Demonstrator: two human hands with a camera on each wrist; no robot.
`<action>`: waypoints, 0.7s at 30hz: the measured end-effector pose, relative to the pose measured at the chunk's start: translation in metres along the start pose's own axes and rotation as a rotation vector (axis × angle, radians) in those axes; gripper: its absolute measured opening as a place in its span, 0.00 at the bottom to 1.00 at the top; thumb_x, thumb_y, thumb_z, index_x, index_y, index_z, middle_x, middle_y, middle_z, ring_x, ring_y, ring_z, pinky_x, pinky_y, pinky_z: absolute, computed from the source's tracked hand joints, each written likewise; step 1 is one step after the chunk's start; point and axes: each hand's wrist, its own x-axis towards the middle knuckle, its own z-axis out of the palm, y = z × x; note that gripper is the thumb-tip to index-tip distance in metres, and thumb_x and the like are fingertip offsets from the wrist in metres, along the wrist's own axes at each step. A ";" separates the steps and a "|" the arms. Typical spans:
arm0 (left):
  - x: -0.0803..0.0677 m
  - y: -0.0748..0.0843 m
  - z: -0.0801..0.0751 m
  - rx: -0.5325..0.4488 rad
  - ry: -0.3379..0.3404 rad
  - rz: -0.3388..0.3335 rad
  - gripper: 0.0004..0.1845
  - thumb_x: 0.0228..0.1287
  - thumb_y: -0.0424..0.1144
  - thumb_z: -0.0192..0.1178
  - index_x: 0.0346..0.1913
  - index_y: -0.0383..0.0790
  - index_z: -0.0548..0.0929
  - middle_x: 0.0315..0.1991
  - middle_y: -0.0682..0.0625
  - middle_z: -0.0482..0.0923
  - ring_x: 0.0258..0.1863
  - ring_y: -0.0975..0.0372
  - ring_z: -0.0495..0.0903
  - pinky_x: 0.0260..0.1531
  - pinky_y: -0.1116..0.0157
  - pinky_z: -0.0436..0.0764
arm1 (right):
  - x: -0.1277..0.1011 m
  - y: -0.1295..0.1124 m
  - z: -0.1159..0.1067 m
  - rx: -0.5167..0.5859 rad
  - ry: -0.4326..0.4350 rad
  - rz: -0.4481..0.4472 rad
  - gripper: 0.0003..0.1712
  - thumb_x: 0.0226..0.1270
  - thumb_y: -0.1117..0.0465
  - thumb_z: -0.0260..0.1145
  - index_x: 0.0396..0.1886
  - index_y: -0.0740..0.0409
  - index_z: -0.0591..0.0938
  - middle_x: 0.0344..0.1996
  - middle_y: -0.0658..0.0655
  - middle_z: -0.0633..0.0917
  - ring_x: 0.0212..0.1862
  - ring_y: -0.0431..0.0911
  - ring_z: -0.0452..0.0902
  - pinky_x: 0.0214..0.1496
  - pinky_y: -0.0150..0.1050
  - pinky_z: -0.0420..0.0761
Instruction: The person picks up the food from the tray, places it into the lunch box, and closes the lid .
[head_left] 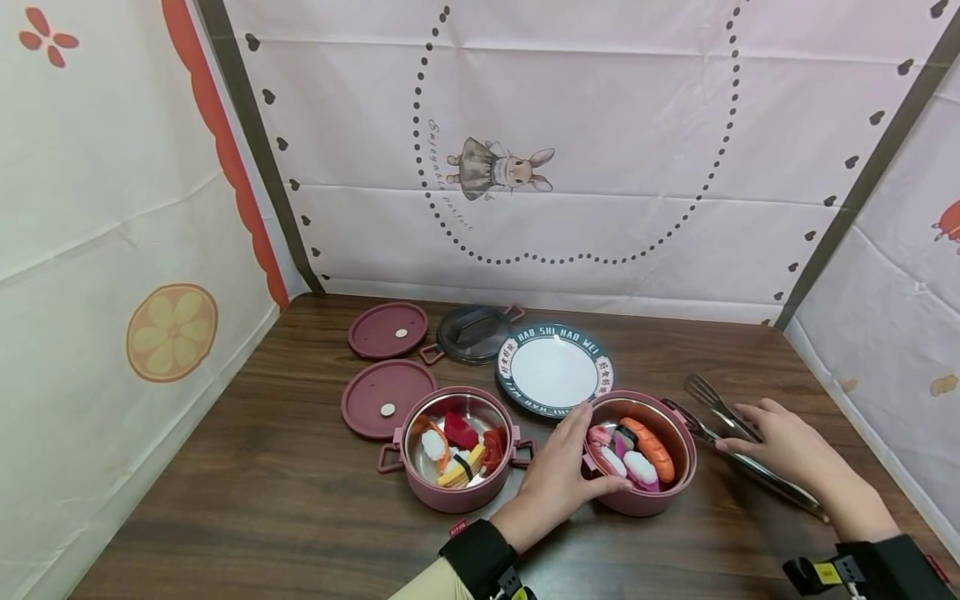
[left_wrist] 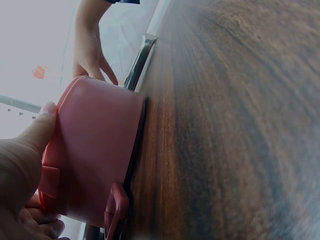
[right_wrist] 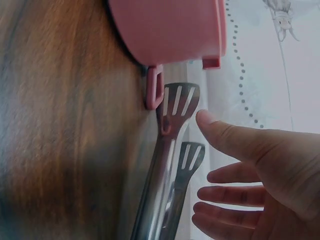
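Note:
On the right, a pink pot (head_left: 639, 503) holds several toy sushi pieces (head_left: 649, 450). My left hand (head_left: 553, 471) holds this pot at its left side; in the left wrist view the thumb (left_wrist: 41, 127) lies along the pot wall near the rim and the other fingers curl at the far side. Metal tongs (head_left: 783, 485) with slotted ends lie on the table to the right of that pot, one end near its handle. Over the tongs hovers my right hand (head_left: 791, 443), its fingers spread and apart from the metal in the right wrist view.
A second pink pot (head_left: 455, 498) with toy sushi stands left of my left hand. Behind it are two dark pink lids (head_left: 386, 331), a dark clear lid (head_left: 474, 336) with pink handles and a white plate (head_left: 555, 375) with a green rim. Printed cloth walls (head_left: 600, 150) enclose the table.

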 end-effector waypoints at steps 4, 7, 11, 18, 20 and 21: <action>-0.001 -0.001 0.001 0.018 0.024 0.040 0.56 0.53 0.64 0.69 0.79 0.47 0.54 0.80 0.50 0.55 0.78 0.57 0.58 0.73 0.52 0.67 | 0.000 -0.007 -0.003 0.004 0.005 -0.011 0.46 0.61 0.40 0.71 0.60 0.78 0.75 0.51 0.77 0.78 0.52 0.70 0.78 0.48 0.65 0.78; -0.001 -0.002 0.001 0.023 0.036 0.066 0.56 0.53 0.64 0.69 0.79 0.45 0.55 0.79 0.49 0.55 0.78 0.56 0.59 0.73 0.53 0.67 | 0.001 -0.012 -0.005 0.011 0.007 -0.016 0.46 0.62 0.39 0.70 0.61 0.77 0.74 0.52 0.77 0.77 0.53 0.70 0.77 0.49 0.65 0.78; -0.001 -0.003 0.001 0.007 0.034 0.069 0.56 0.53 0.63 0.70 0.79 0.46 0.55 0.79 0.49 0.55 0.78 0.57 0.59 0.73 0.53 0.67 | 0.001 -0.020 -0.006 0.022 0.022 -0.035 0.45 0.62 0.39 0.69 0.61 0.75 0.75 0.53 0.76 0.78 0.54 0.70 0.77 0.50 0.65 0.78; -0.002 -0.003 0.000 -0.001 0.031 0.052 0.56 0.53 0.63 0.70 0.79 0.47 0.55 0.79 0.50 0.55 0.78 0.58 0.58 0.73 0.52 0.67 | 0.001 -0.030 -0.010 0.021 0.023 -0.067 0.45 0.63 0.38 0.68 0.63 0.73 0.75 0.54 0.74 0.77 0.55 0.69 0.77 0.50 0.66 0.78; -0.002 -0.003 0.000 0.001 0.031 0.050 0.56 0.53 0.63 0.70 0.79 0.47 0.54 0.80 0.50 0.55 0.78 0.58 0.58 0.73 0.52 0.67 | 0.001 -0.033 -0.011 0.021 0.029 -0.080 0.44 0.64 0.39 0.68 0.63 0.72 0.75 0.55 0.74 0.77 0.56 0.70 0.77 0.51 0.66 0.78; -0.002 -0.003 0.000 0.006 0.030 0.047 0.56 0.53 0.64 0.70 0.80 0.47 0.54 0.80 0.51 0.55 0.78 0.58 0.58 0.73 0.53 0.67 | 0.001 -0.034 -0.011 0.022 0.033 -0.089 0.44 0.64 0.39 0.68 0.64 0.71 0.75 0.55 0.74 0.77 0.56 0.70 0.77 0.51 0.66 0.78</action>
